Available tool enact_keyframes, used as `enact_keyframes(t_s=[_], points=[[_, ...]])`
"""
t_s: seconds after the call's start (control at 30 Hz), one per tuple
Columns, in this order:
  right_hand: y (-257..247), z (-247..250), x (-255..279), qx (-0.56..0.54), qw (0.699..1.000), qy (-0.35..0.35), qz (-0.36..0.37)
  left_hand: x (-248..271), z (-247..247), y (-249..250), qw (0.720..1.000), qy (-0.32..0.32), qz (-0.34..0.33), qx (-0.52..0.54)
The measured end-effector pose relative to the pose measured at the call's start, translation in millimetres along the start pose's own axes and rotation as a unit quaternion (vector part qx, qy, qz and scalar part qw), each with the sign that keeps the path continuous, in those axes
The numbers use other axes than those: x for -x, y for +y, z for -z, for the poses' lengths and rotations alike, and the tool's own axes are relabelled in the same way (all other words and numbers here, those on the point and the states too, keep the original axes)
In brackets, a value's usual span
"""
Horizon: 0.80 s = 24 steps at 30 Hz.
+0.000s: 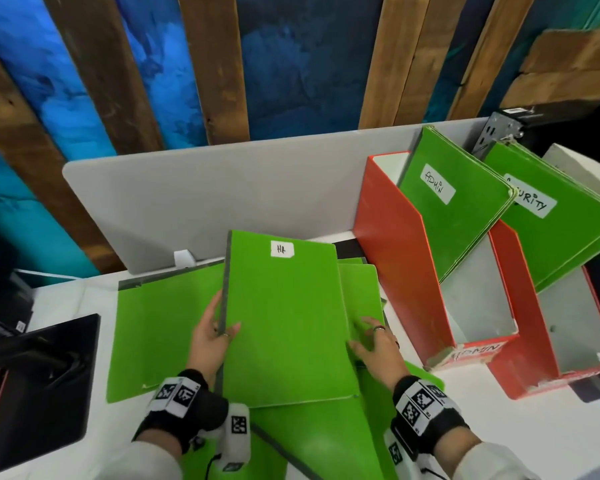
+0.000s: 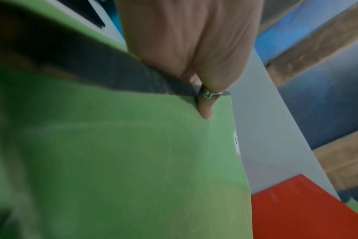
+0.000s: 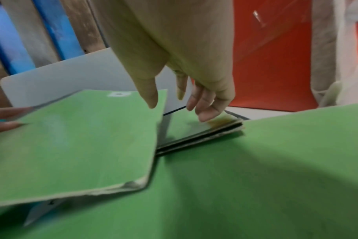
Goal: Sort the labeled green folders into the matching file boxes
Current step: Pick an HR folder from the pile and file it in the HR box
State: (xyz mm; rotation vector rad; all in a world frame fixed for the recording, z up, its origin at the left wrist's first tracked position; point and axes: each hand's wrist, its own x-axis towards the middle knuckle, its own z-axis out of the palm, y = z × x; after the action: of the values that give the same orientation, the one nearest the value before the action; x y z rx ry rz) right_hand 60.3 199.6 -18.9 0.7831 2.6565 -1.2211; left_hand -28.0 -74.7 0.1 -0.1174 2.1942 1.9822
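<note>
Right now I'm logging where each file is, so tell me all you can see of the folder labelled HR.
The HR folder is a flat green card folder with a grey spine edge and a small white handwritten label near its far edge. It lies tilted atop other green folders. The left hand grips its spine; the right hand touches its right edge.

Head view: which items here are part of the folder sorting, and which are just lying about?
Part of the job:
- HR-labelled folder, left hand grips its spine
- right hand resting on loose green folders
- ADMIN file box with ADMIN folders
- second red box with SECURITY folders

Lying about:
- black tray
- grey desk divider
</note>
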Motion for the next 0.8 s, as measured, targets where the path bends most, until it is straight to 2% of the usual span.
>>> enact_keyframes(t_s=[0.13, 0.27, 0.6, 0.8], points=[[7, 2, -8, 0.037, 0.998, 0.034, -0.049, -11, 44, 8, 0.995, 0.082, -0.014, 0.063], [7, -2, -13, 0.063, 0.992, 0.038, -0.106, -14, 74, 16, 0.982, 0.147, -0.022, 0.113], [1, -2, -28, 0.085, 0.970, 0.052, -0.221, -14, 96, 26, 0.974, 0.182, -0.058, 0.122], [3, 0, -37, 0.079, 0.972, 0.058, -0.214, -5, 116, 30, 0.971, 0.202, -0.053, 0.120]])
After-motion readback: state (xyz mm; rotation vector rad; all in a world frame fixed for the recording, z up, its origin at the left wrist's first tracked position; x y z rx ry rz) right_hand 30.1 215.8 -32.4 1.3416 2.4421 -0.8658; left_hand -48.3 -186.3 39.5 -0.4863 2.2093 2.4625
